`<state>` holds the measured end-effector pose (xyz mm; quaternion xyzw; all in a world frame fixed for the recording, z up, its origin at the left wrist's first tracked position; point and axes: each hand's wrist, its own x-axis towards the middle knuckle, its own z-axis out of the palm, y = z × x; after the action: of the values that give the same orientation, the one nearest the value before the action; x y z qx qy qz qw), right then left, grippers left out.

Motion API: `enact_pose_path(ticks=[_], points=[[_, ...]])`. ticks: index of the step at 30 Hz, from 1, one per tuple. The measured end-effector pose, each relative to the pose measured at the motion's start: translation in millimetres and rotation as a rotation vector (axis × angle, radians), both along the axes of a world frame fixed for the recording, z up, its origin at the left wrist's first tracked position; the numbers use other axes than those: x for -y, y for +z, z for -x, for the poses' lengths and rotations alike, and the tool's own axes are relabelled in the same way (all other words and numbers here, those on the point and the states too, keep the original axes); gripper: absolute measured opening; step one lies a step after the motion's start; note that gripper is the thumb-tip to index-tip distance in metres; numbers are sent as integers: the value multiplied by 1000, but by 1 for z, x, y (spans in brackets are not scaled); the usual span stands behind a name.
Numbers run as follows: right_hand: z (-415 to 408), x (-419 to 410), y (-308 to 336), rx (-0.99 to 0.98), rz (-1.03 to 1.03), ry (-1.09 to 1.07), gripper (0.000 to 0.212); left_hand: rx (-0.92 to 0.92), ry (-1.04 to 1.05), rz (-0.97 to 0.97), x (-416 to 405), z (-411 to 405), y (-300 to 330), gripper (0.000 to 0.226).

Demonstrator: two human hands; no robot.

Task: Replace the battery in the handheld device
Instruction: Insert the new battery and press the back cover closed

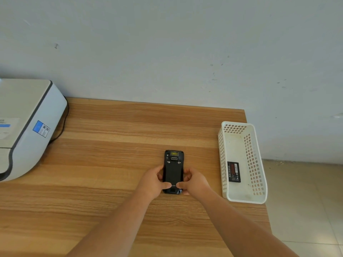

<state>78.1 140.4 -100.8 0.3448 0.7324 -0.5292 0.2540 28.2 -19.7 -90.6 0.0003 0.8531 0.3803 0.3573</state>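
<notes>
Thumbs press on the device's back cover.
We grasp the handheld device in both grips, left hand, right hand; next, fetch the battery at three o'clock.

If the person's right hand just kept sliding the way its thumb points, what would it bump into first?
The right hand already grips the handheld device, thumb pointing left across its back. Going on, it would probably meet the left hand, whose thumb nearly touches it.

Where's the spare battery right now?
The battery lies flat inside the white basket at the table's right edge, just right of the handheld device.
</notes>
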Motion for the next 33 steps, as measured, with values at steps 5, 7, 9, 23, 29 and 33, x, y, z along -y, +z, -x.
enact_pose_path(ticks=[5, 7, 9, 23, 29, 33], points=[[15, -7, 5, 83, 84, -102, 50, 133, 40, 4, -2, 15, 6, 69], [22, -10, 4, 70, 74, -141, 45, 133, 48, 15, -4, 25, 7, 52], [27, -11, 4, 62, 57, -136, 41, 125, 60, 40, -7, 32, 5, 38], [40, -11, 5, 117, 16, -118, 41, 179, 53, 175, -27, 54, 8, 32], [45, -6, 3, 141, -60, -100, 45, 76, 68, 188, -25, 50, -2, 28], [44, -8, 5, 142, -48, -85, 31, 62, 73, 189, -25, 47, 0, 26]])
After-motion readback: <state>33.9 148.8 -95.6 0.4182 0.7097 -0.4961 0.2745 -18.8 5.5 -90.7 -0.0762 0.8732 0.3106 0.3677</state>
